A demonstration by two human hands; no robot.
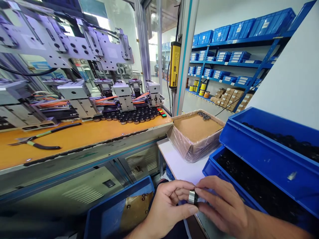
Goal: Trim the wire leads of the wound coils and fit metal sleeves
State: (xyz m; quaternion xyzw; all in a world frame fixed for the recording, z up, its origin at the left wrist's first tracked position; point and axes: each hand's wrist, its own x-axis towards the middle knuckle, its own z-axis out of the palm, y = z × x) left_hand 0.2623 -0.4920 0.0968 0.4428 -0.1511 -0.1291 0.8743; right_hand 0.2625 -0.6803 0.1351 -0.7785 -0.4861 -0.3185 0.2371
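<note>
Both hands meet at the bottom of the view, around six o'clock, over the edge of a white table (179,164). Between them sits a small metal ring (192,197), silvery with a dark inner part. The left hand (165,207) pinches it narrowly between thumb and forefinger, and the right hand (223,207) closes its fingertips on the ring's other side, so both hold the one piece.

At three o'clock from the ring, touching the right wrist's side of the view, lies a blue bin (259,189) filled with small black parts. A second blue bin (271,146) is stacked above and behind it, also holding black parts. At twelve o'clock stands a cardboard box (194,136) lined with clear plastic film, with a few dark parts in its far corner.

At eight o'clock a shallow blue tray (117,215) holds a handful of small ring parts. Further off at ten o'clock, pliers (37,139) lie on an orange workbench (82,136), and behind them a winding machine (119,96) carries a row of dark round parts. A yellow sensor bar (174,64) hangs on the frame post — beyond it, shelves (236,63) of blue boxes.
</note>
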